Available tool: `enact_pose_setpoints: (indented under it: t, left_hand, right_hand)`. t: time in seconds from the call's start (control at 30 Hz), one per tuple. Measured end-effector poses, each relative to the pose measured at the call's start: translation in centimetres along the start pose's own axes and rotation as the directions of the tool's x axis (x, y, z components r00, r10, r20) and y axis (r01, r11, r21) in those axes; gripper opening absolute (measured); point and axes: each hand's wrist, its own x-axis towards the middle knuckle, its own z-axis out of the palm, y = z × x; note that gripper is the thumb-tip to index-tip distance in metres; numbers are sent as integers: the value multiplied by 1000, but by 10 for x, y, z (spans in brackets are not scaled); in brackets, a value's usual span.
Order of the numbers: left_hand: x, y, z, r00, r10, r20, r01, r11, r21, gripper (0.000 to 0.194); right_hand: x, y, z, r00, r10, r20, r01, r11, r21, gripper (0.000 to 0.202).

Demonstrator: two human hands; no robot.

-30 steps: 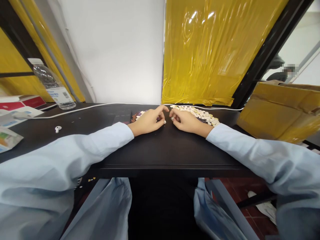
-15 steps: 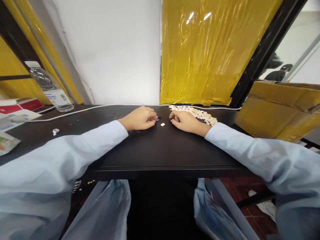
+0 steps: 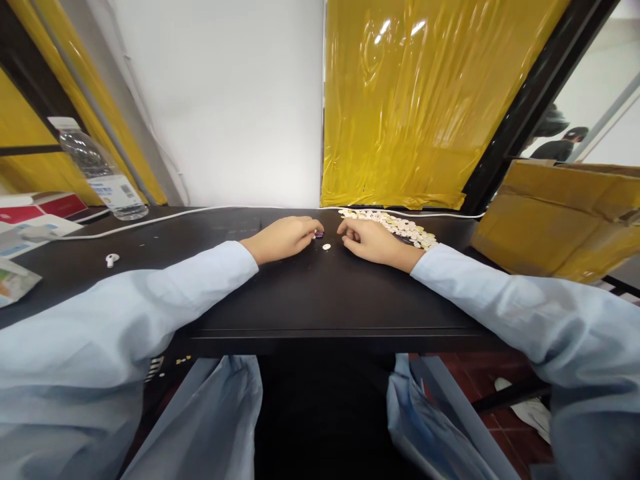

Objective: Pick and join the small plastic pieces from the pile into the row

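My left hand point(image 3: 285, 239) rests low over the black table, its thumb and fingertips closed around a small purple piece point(image 3: 319, 235). Just right of these fingertips lies a single small, round white piece point(image 3: 327, 247), flat on the tabletop and button-like. Across a short gap, my right hand point(image 3: 373, 241) hovers at or touches the table, fingers bent and the thumb apart from the index finger; nothing shows between them. Behind my right hand spreads a pile of small flat whitish pieces point(image 3: 410, 230), some with yellow; the hand hides part of it.
A white cable point(image 3: 200, 211) runs along the back of the black table point(image 3: 330, 300). At left stand a water bottle point(image 3: 113, 190), an earbud point(image 3: 112, 260) and packets. A taped cardboard box point(image 3: 555, 220) stands on the right. People are visible far right.
My left hand's fingers have stretched out from a curl, reaching slightly right over the purple piece. My right hand has hardly moved. The view has shifted a little.
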Motion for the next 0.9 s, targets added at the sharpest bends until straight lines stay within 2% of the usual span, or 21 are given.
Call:
enact_pose_setpoints:
  t: [0.37, 0.5, 0.63, 0.77, 0.9]
  left_hand:
    - [1, 0, 4, 996, 90, -11, -89, 995, 39, 27]
    - [0, 5, 4, 989, 99, -114, -96, 995, 26, 20]
    - [-2, 18, 1, 978, 59, -198, -74, 995, -70, 24]
    - [-4, 26, 0, 978, 79, -192, -95, 993, -77, 26]
    - [-4, 23, 2, 983, 97, -158, -108, 992, -61, 29]
  right_hand:
    - [1, -1, 1, 997, -74, -16, 74, 997, 21, 23]
    - [1, -5, 0, 992, -118, -40, 119, 993, 17, 19]
    - [-1, -15, -2, 982, -166, -87, 167, 986, 4, 12]
    - [-3, -21, -2, 957, -260, -131, 258, 965, -35, 13]
    - [-3, -19, 0, 948, -284, -146, 279, 959, -57, 13]
